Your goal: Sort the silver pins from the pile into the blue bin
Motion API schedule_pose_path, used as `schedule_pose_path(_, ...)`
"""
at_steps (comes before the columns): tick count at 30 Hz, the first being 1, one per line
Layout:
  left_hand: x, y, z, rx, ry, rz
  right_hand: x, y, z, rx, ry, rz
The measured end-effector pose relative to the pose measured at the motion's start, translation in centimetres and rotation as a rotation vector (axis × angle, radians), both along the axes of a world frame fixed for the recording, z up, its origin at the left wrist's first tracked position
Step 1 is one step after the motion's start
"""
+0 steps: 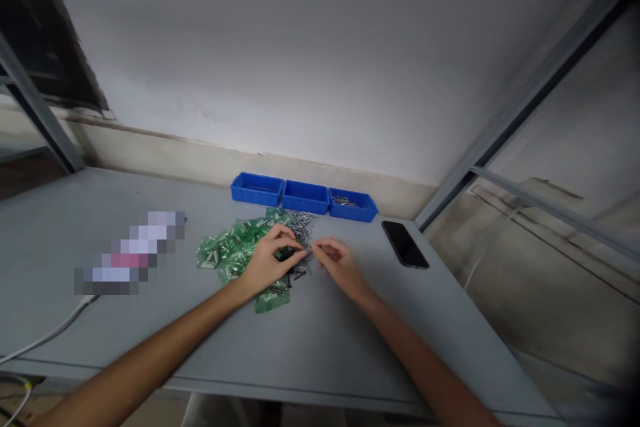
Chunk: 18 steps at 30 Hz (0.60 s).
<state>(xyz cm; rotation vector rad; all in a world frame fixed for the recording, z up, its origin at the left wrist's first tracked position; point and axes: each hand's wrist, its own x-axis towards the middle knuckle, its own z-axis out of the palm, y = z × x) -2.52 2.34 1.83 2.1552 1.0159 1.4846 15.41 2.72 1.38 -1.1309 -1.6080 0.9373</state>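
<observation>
Both hands meet at the right side of a pile of screws (301, 221) on the table. The thumb and forefinger of my left hand (270, 257) are pinched together at their tips. Facing it, my right hand (343, 268) also has its thumb and fingers closed. A tiny, thin silvery piece shows between the two sets of fingertips; its kind is too small to tell. Green-tinted plastic bags (233, 247) with small metal parts inside lie beneath and left of my left hand. A few dark screws (299, 275) lie loose just below the fingertips.
Three blue bins stand in a row behind the pile: a left bin (257, 199), a middle bin (305, 205) and a right bin (353, 213) holding metal pieces. A black phone (405, 244) lies at the right. A blurred-out object (133, 253) with a white cable (55, 332) lies left.
</observation>
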Motion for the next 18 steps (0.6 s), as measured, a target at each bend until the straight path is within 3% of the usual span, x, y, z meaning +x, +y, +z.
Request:
schedule_pose_path(5,-0.6,0.5,0.1,-0.033,0.003,0.087,1.5,1.8,0.2,-0.083,-0.009,-0.143)
schedule_pose_path(14,-0.9,1.0,-0.4,-0.019,0.020,0.111,6.9,9.2,0.6,0.019,0.069,-0.388)
schedule_pose_path(18,-1.0,1.3,-0.8,-0.024,0.027,0.123,7.5,11.1,1.3,0.007,0.024,-0.345)
